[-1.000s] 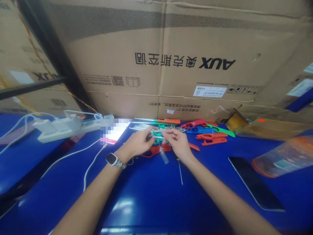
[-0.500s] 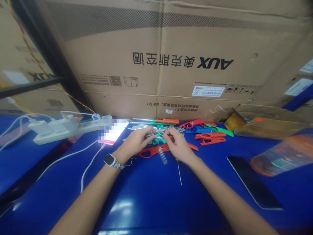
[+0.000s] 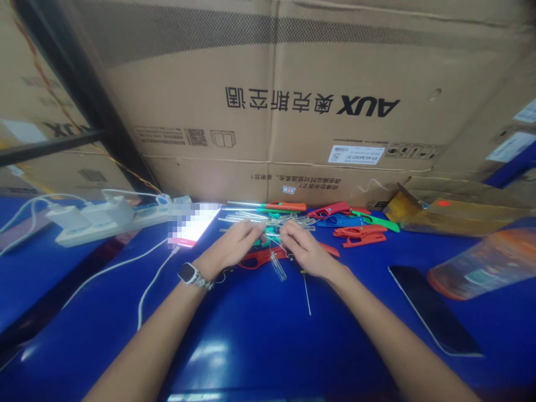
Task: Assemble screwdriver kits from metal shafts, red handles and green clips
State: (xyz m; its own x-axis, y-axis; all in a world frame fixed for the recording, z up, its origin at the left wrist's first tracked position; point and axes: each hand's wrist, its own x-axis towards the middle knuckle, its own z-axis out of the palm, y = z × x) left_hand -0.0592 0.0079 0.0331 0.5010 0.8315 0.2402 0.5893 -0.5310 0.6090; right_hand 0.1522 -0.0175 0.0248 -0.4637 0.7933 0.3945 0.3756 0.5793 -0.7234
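Observation:
My left hand point(image 3: 235, 243), with a watch on its wrist, is closed in a pinch above the pile of parts. Facing it, my right hand point(image 3: 309, 248) is closed too, thumb against fingers. A thin pale piece shows between the fingertips, too small to name. Beneath and behind the hands lie clear plastic tubes and metal rods point(image 3: 243, 216). Under the fingers sits a red lighter casing point(image 3: 263, 257), partly covered. A clear tubular piece point(image 3: 278, 267) lies just in front of it. Near my right wrist a thin metal rod point(image 3: 307, 295) rests on the blue table point(image 3: 251, 335).
Red, blue and green lighter casings point(image 3: 360, 233) lie to the right. Further right are a black phone point(image 3: 435, 312), a clear orange jar point(image 3: 486, 268) and an open carton point(image 3: 444, 218). At left are a lit phone point(image 3: 199, 226) and a power strip point(image 3: 109, 223). A large cardboard box point(image 3: 268, 123) stands behind.
Both hands stay over the parts. My left fingers have curled in slightly, and my right hand has turned a little with its fingers lower.

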